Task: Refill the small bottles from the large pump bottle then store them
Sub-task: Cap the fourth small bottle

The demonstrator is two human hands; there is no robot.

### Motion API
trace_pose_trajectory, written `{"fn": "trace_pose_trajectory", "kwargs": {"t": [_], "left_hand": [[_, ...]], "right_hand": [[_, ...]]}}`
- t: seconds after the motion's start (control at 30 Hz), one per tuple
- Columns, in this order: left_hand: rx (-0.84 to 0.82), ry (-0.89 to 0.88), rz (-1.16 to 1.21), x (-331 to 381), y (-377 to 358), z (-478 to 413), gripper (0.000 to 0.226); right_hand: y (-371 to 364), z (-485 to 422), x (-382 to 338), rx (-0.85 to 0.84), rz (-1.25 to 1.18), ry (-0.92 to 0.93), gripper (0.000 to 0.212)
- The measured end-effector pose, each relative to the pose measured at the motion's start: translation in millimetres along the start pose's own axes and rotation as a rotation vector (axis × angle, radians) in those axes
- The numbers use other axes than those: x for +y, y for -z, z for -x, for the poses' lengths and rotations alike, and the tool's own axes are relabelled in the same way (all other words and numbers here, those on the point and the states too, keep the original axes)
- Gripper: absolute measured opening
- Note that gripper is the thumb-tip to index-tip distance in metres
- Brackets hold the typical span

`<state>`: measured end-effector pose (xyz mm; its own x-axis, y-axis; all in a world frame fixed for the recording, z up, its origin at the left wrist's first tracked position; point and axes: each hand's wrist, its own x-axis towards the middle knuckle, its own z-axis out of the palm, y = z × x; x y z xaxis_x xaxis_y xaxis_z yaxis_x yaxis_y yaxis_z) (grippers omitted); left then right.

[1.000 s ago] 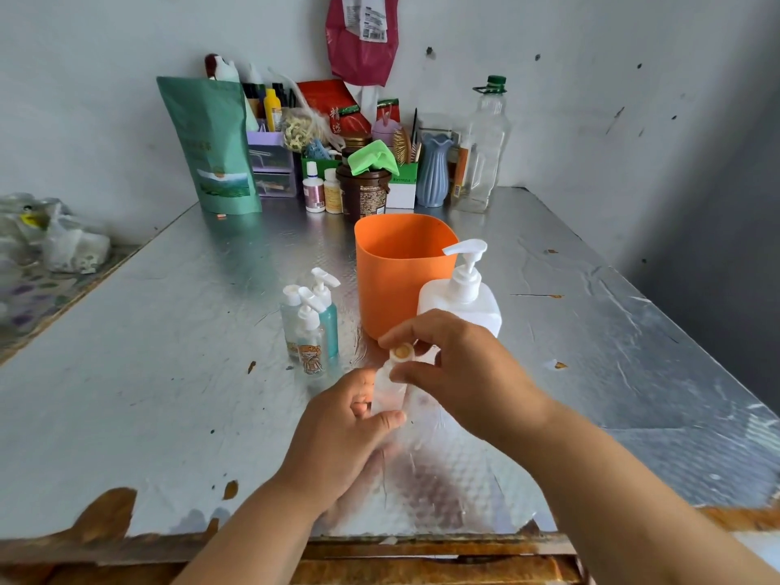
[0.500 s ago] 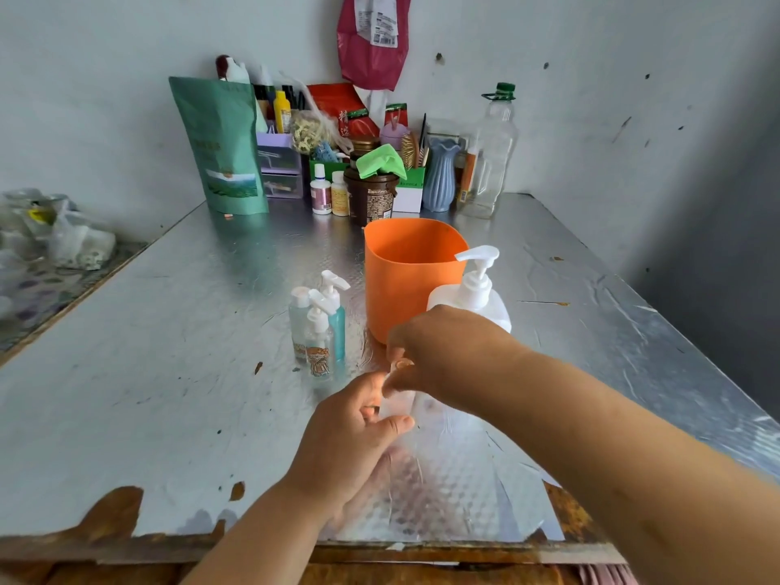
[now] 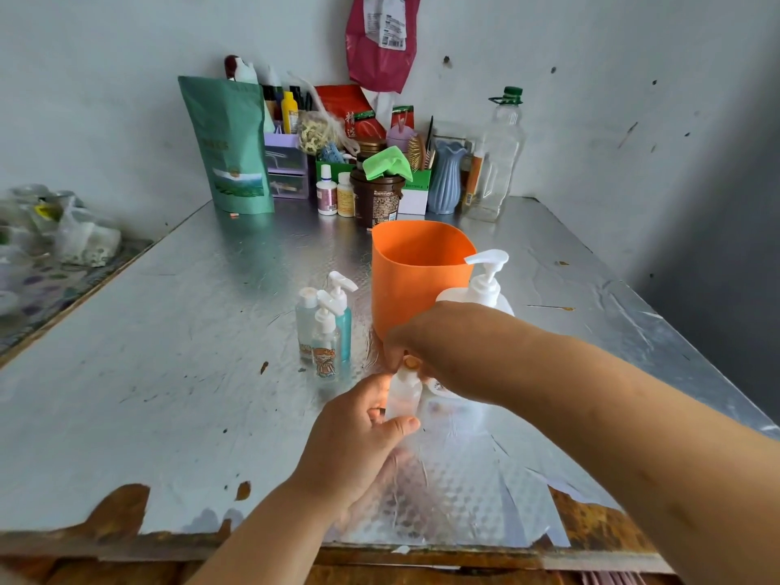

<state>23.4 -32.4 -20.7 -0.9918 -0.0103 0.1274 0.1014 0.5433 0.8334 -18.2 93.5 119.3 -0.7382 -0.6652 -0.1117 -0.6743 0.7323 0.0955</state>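
My left hand [image 3: 358,437] grips a small clear bottle [image 3: 403,394] upright just above the foil-covered table [image 3: 147,394]. My right hand [image 3: 426,344] comes in from the right and pinches the cap [image 3: 411,364] on top of that bottle. Behind my right wrist stands the large white pump bottle [image 3: 481,285], partly hidden. Left of the hands stands a cluster of three small bottles [image 3: 325,327], one teal, all with white tops. An orange container [image 3: 418,272] stands open-topped next to the pump bottle.
Along the back wall are a green pouch [image 3: 230,145], a purple drawer unit [image 3: 287,166], jars, a blue vase [image 3: 447,175] and a tall clear bottle [image 3: 498,158]. Plastic bags [image 3: 55,225] lie at the left. The table's worn front edge [image 3: 295,546] is near me.
My right hand has turned over the small bottle's top, its wrist swinging across in front of the pump bottle. The left hand keeps holding the bottle in place.
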Motion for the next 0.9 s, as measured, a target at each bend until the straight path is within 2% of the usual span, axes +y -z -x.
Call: {"fn": "trace_pose_trajectory", "kwargs": {"t": [0.1, 0.2, 0.43, 0.53, 0.6, 0.67, 0.7, 0.77, 0.83, 0.9], "left_hand": [[-0.005, 0.013, 0.010, 1, 1, 1, 0.042], [-0.008, 0.012, -0.013, -1, 0, 0, 0.050], [0.002, -0.012, -0.004, -3, -1, -1, 0.050], [0.002, -0.012, -0.019, -3, 0, -1, 0.044], [-0.005, -0.008, -0.015, -2, 0, -1, 0.042], [-0.008, -0.015, -0.021, -1, 0, 0, 0.036], [-0.009, -0.014, -0.021, 0, 0, 0, 0.036], [-0.003, -0.014, -0.027, -1, 0, -1, 0.036], [-0.001, -0.008, -0.018, -2, 0, -2, 0.038], [-0.004, -0.009, -0.019, -2, 0, -2, 0.038]], "right_hand": [[8, 5, 4, 0.025, 0.032, 0.027, 0.011], [10, 6, -1, -0.023, -0.044, -0.129, 0.027], [6, -8, -14, -0.138, -0.058, -0.142, 0.029], [10, -7, -12, -0.097, 0.029, -0.147, 0.033], [6, -3, -8, -0.050, 0.006, -0.112, 0.024], [3, -1, -10, -0.039, -0.007, -0.051, 0.032], [0, -2, -10, -0.071, -0.006, -0.052, 0.033], [0, -4, -10, -0.089, -0.031, -0.118, 0.020], [4, -3, -8, -0.065, -0.033, -0.167, 0.033], [1, -2, -5, -0.031, -0.057, -0.122, 0.024]]}}
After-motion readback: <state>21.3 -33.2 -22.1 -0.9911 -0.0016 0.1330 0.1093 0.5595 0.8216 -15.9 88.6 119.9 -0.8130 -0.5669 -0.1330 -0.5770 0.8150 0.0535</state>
